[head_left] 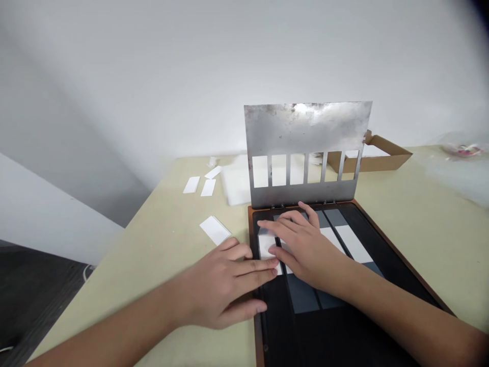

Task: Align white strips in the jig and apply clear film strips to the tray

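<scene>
A black tray with a brown frame (385, 255) lies on the table in front of me, with dark strips and white cards (353, 243) laid in its slots. A hinged metal plate (307, 127) with several rectangular cut-outs stands upright at the tray's far edge. My right hand (301, 247) lies flat on the tray's left part, fingers spread over a white card (265, 244). My left hand (225, 285) rests at the tray's left edge, fingers stretched out and touching the same card's near end.
Loose white cards (215, 229) lie on the beige table (431, 229) left of the tray, more (199, 185) farther back. A stack of white sheets (237, 186) sits behind the metal plate. An open cardboard box (382, 155) stands at the back right. The table's left edge drops off.
</scene>
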`<state>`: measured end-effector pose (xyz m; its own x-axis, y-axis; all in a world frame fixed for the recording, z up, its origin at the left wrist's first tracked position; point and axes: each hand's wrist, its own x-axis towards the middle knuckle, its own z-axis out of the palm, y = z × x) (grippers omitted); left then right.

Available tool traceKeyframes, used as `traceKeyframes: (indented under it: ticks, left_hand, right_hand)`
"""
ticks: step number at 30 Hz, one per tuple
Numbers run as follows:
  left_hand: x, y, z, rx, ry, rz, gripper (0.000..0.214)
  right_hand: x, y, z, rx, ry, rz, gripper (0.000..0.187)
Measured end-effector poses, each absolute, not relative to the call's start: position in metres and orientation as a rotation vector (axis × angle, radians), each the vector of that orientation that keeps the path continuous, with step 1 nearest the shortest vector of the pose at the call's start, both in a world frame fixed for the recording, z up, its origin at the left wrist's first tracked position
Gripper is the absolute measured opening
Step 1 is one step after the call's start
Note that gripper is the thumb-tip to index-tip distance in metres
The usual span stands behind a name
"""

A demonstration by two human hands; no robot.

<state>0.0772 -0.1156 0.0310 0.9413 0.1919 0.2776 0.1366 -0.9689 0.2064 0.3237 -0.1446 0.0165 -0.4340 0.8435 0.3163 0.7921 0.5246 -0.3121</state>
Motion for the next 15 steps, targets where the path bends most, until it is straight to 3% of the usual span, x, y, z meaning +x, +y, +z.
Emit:
traceKeyframes:
  ticks: [3, 7, 15]
  left_hand:
    - [0.0771, -0.1155, 0.0305, 2.916, 0.246, 0.431, 0.048]
    - [0.0773, -0.1159, 0.0309, 2.916, 0.253, 0.432, 0.048]
    - [0.0762, -0.1161, 0.0301, 2.909, 0.276, 0.407, 0.051]
  right_hand:
    - [0.3246, -0.1435, 0.0154, -1.358, -2.28, 0.163, 0.052]
    - [0.3259, -0.1431, 0.0141, -1.257, -2.312, 0.083, 0.02]
    - [0.3283, -0.1457, 0.0136, -1.183, -2.426, -0.118, 0.02]
